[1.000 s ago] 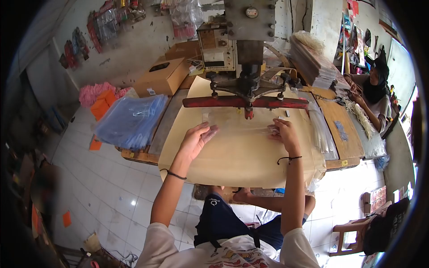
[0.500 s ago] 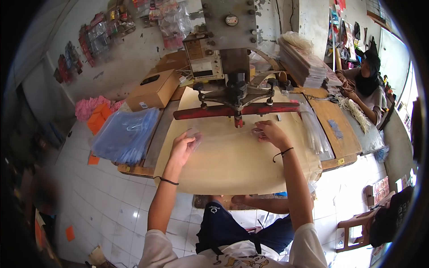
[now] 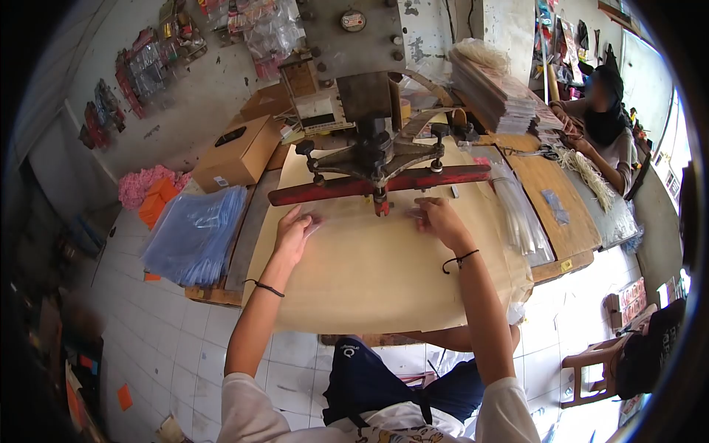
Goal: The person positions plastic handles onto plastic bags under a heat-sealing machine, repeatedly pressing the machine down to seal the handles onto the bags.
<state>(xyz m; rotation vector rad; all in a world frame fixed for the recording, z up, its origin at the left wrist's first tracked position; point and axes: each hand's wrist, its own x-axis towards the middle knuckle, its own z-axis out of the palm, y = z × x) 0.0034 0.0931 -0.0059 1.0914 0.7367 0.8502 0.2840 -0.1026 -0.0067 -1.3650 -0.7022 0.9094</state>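
A thin clear plastic strip (image 3: pixel 316 222) runs between my two hands, hard to see against the tan sheet (image 3: pixel 369 288). My left hand (image 3: pixel 292 232) pinches its left end, just below the left part of the red press bar (image 3: pixel 442 178). My right hand (image 3: pixel 441 221) has its fingers closed on the right end, below the bar's right half. Between the hands, a small red clamp piece (image 3: pixel 382 205) hangs from the bar's middle. I cannot tell whether the strip touches the bar.
Blue-tinted plastic sheets (image 3: pixel 193 235) are stacked at left, by a cardboard box (image 3: pixel 240 151) with a phone (image 3: pixel 231 136). Clear plastic strips (image 3: pixel 519 214) lie at right, near scissors (image 3: pixel 546 152). Behind them rises a tall stack (image 3: pixel 493 92). A co-worker (image 3: pixel 607 122) sits at far right.
Both hands have moved forward, closer to the red bar, with the plastic strip between them. The whole view has shifted slightly. The co-worker remains at the far right.
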